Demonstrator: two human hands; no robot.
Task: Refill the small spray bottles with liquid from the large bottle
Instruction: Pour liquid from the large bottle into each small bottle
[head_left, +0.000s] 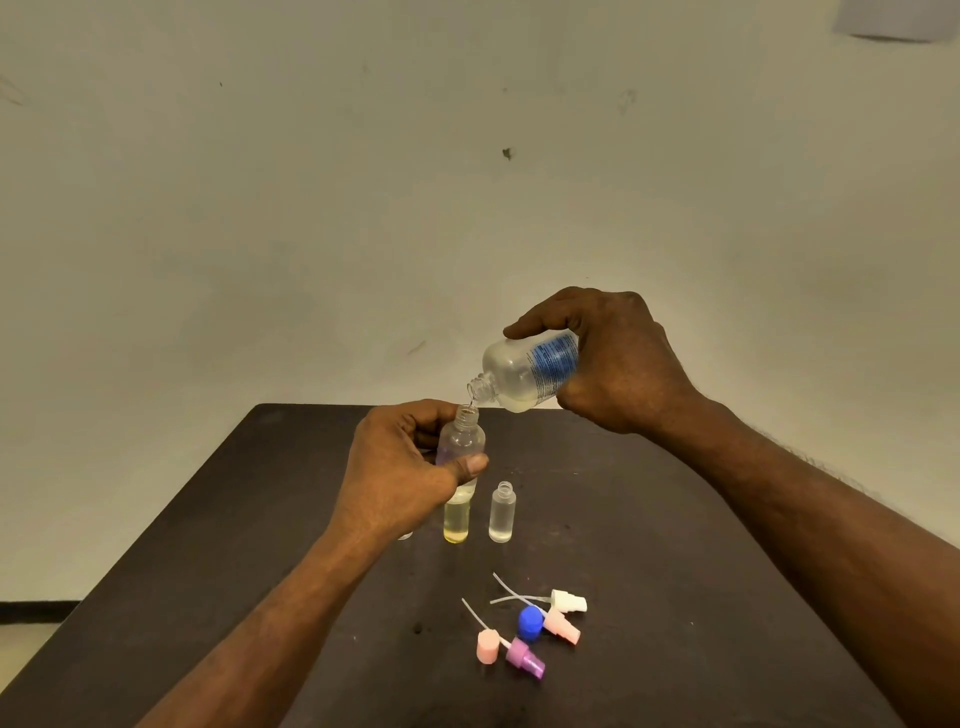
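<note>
Starting at the left, we see the left hand raised above the dark table, its fingers wrapped around a small clear bottle that stands upright with its cap off. The thumb presses across the front of that bottle, and the other fingers curl behind it. Just below the hand, standing on the table, is a small bottle of yellow liquid, partly hidden by the hand. Beside it to the right stands another small open bottle holding clear liquid. A trace of one more bottle base peeks out under the left wrist (we cannot tell more about it).

Nearer to us on the table lies a loose cluster of spray tops: a pink one, a purple one, a blue cap, a pale pink one and a white one, several with thin tubes attached.

Further right and higher, the right hand grips the large bottle with a blue label, fingers closed over its body. It is tipped down to the left, its open mouth just above the mouth of the held small bottle, with a little cloudy liquid pooled at its lower side.
</note>
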